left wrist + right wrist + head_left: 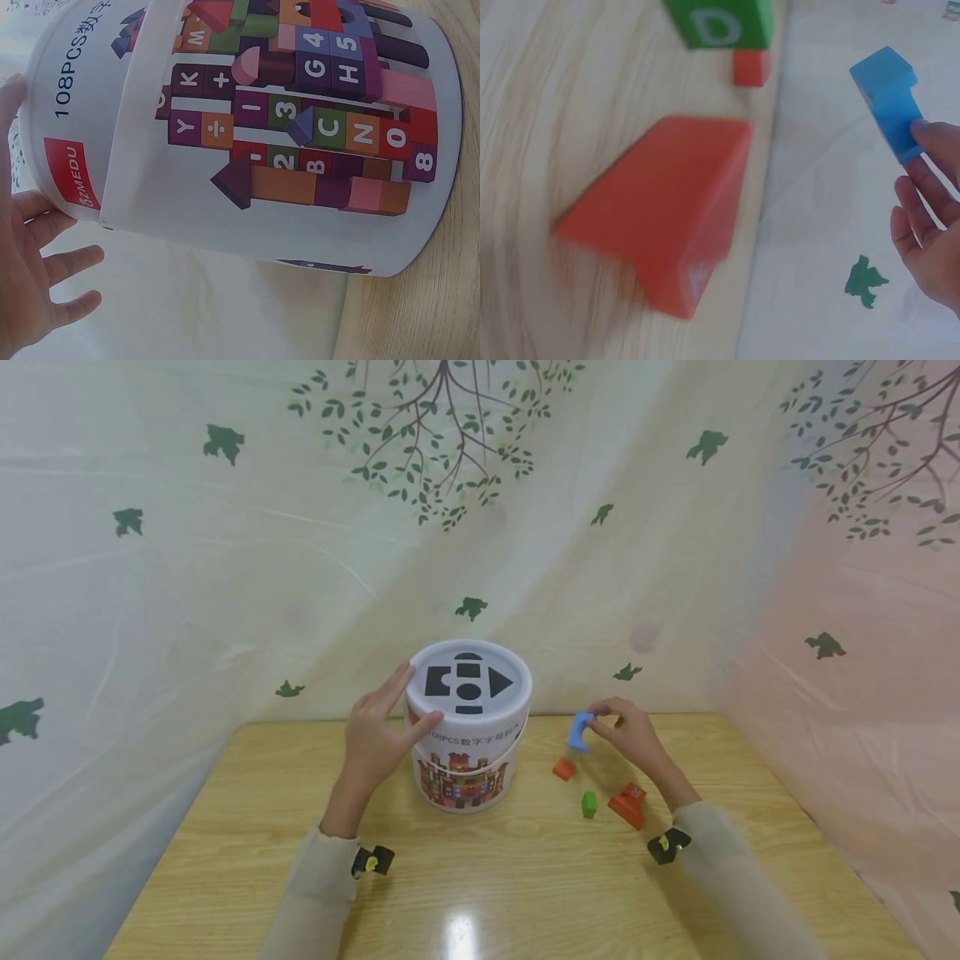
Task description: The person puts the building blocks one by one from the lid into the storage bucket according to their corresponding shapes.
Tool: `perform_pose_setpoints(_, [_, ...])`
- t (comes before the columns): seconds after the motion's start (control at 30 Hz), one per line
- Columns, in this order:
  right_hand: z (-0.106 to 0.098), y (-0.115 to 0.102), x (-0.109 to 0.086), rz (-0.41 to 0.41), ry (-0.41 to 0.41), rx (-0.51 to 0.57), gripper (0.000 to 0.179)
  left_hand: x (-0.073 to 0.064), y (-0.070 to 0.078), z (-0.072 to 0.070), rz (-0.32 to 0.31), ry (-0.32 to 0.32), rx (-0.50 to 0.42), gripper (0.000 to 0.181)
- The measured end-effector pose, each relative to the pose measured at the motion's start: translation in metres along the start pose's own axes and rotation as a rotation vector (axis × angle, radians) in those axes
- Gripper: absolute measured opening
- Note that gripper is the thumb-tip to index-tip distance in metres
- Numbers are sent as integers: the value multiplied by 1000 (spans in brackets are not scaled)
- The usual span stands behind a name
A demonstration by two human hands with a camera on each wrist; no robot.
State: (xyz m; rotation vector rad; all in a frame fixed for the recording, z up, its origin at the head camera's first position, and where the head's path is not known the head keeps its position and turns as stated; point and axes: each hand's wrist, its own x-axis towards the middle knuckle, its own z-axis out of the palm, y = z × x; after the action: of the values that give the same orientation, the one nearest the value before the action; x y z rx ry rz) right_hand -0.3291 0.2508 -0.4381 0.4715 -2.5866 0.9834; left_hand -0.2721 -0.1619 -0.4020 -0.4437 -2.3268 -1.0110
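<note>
Pinching a notched blue block [580,732] between thumb and fingertips, the right hand [626,737] held it toward the far edge of the table [540,881], right of a white bucket [465,781]. The left hand [375,731] was spread open, gripping nothing; its thumb lay over the near left rim of the bucket's lid [468,680], its fingers against the left side. Dark shaped openings marked the lid, and a castle of blocks was printed on the wall. The bucket stood upright near the middle of the table's far edge. A small red block [564,768] lay just nearer than the blue one; a green block [589,804], lettered D, stood closer to the near edge. Toward the right edge, a red wedge [626,812] touched another red piece [634,791]. Beyond the far edge hung a leaf-patterned cloth [540,577].
</note>
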Motion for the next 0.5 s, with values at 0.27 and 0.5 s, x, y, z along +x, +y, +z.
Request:
perform_pose_setpoints(0.27, [0, -19, 1, 15, 105, 155, 23, 0, 2, 0, 1, 3, -7, 83])
perform_pose_setpoints(0.5, [-13, -65, -3, 42, 148, 253, 23, 0, 1, 0, -3, 2, 2, 83])
